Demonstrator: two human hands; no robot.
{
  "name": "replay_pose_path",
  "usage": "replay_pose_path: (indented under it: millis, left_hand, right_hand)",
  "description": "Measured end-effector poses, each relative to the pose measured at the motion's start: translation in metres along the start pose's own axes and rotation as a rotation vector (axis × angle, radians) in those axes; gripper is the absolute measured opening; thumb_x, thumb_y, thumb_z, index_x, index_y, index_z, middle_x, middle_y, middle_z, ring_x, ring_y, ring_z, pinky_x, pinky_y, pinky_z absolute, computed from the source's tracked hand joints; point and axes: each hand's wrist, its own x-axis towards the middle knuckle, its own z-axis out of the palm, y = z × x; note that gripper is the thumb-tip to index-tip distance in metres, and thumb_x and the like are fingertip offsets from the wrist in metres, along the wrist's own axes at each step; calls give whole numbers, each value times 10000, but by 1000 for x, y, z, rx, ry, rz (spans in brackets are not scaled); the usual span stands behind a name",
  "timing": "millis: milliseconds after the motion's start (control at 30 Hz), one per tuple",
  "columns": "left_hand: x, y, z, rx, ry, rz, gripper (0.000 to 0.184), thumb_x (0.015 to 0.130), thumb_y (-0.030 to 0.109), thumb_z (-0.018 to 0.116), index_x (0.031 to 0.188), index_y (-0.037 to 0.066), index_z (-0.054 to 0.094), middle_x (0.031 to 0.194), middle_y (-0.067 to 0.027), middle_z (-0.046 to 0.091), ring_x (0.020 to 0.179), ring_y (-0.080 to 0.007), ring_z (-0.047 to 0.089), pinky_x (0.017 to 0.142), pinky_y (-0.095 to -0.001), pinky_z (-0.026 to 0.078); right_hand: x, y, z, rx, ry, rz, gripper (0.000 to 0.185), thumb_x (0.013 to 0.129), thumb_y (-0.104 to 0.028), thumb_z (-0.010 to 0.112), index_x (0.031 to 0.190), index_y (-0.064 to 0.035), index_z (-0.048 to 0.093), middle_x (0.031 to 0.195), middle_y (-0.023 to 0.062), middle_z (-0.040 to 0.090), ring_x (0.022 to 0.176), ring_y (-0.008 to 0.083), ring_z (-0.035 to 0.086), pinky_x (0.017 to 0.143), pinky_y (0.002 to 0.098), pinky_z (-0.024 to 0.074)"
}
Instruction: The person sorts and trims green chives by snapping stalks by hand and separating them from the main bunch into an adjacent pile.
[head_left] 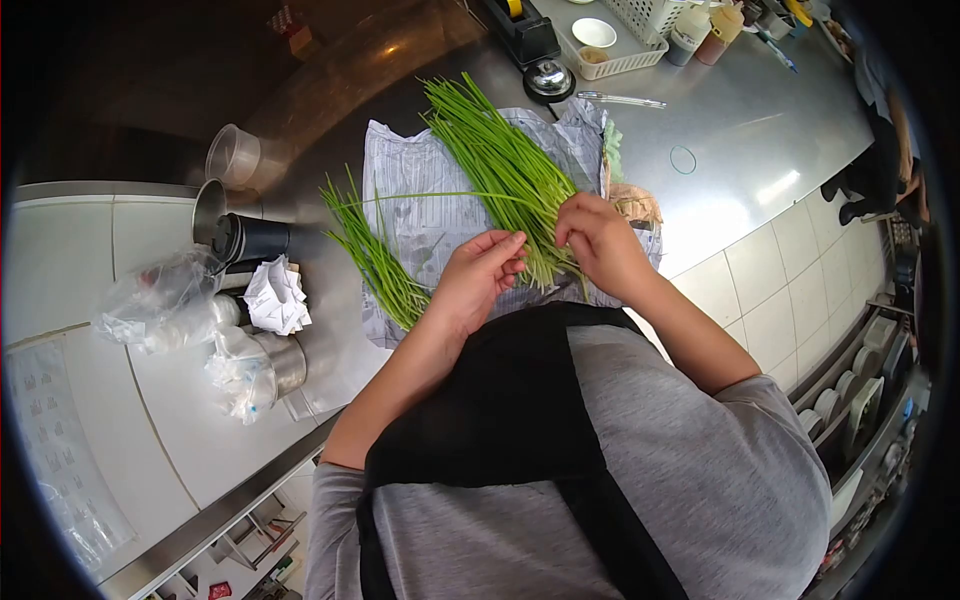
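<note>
A large bundle of long green stalks (pixel 500 150) lies on crumpled newspaper (pixel 410 170) on the steel counter. A smaller bunch of the same stalks (pixel 378 265) is spread to its left. My right hand (pixel 595 240) is closed at the pale lower end of the large bundle, fingers pinched on the stalks. My left hand (pixel 485 270) is just left of that end, its thumb and fingers pressed together; what they hold, if anything, is too small to make out. One stalk runs sideways from the large bundle toward the small bunch.
A call bell (pixel 549 80) and a pen (pixel 622 100) are beyond the newspaper. A white basket (pixel 625 62) and sauce bottles (pixel 716 38) stand at the back. Black cups (pixel 255 240), a clear bag (pixel 160 300) and a metal container (pixel 285 362) are left. Another person's legs (pixel 870 165) show right.
</note>
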Motion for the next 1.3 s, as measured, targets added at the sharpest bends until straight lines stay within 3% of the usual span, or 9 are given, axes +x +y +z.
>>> replay_pose_path:
  millis: [100, 200, 300, 400, 467, 567, 667, 1000, 1300]
  left_hand:
    - [-6, 5, 4, -27, -23, 60, 118, 893, 199, 622, 943, 95, 594, 850, 14, 603, 721, -67, 541, 634, -197, 424]
    - [-8, 9, 8, -138, -80, 94, 124, 898, 195, 615, 969, 98, 587, 862, 10, 604, 729, -68, 547, 645, -203, 430]
    - [-13, 9, 16, -133, -46, 116, 116, 898, 186, 613, 978, 107, 582, 875, 11, 607, 744, -64, 546, 655, -208, 429]
    - [-6, 1, 13, 28, 39, 156, 102, 899, 185, 612, 972, 119, 584, 853, 30, 587, 719, -49, 511, 647, -204, 403]
    - [-4, -3, 12, 73, 10, 148, 99, 890, 186, 624, 956, 121, 589, 834, 46, 577, 695, -35, 486, 630, -197, 384]
    - [-3, -8, 11, 116, -19, 134, 103, 881, 189, 636, 947, 119, 601, 808, 73, 551, 664, -17, 437, 612, -192, 360]
    - [-6, -4, 11, 83, 15, 135, 125, 887, 200, 630, 978, 116, 610, 817, 77, 539, 680, -22, 435, 618, -194, 361]
    - [0, -4, 6, -60, 51, 221, 201, 909, 202, 601, 1041, 51, 614, 870, 27, 580, 761, -60, 529, 689, -201, 436]
    - [-3, -2, 9, -53, 73, 285, 181, 920, 164, 580, 1035, 27, 608, 928, -21, 609, 799, -84, 546, 742, -221, 452]
  right_hand:
    - [0, -5, -18, 171, 103, 29, 71, 716, -13, 593, 774, -53, 594, 853, 101, 554, 843, 283, 549, 752, 388, 447]
    - [-12, 1, -21, 49, 101, -73, 80, 744, -36, 605, 823, -48, 605, 842, 110, 549, 823, 294, 541, 754, 388, 439]
    - [-15, 8, -14, -327, -115, -24, 116, 766, -70, 628, 880, -52, 631, 851, 99, 558, 840, 301, 540, 745, 384, 434]
    - [-9, -10, -18, -75, 18, 0, 132, 792, -115, 660, 897, -35, 655, 882, 107, 578, 840, 248, 560, 733, 328, 441]
    - [-2, -16, -18, 474, -135, 321, 143, 813, -139, 672, 901, -27, 662, 865, 85, 594, 788, 183, 561, 694, 291, 437]
    - [3, -20, -5, 382, -164, 335, 149, 827, -153, 676, 888, -19, 657, 823, 60, 603, 723, 137, 543, 644, 265, 429]
    - [2, -16, 5, 398, -133, 286, 165, 803, -177, 694, 848, -22, 658, 732, 83, 598, 592, 181, 521, 555, 311, 426]
    - [-5, -11, 8, 359, -221, 238, 195, 779, -215, 713, 836, -36, 659, 753, 81, 598, 598, 178, 523, 558, 312, 423]
    - [-7, -4, 17, 445, -221, 306, 133, 795, -149, 688, 848, -30, 659, 777, 52, 608, 594, 129, 491, 555, 273, 409]
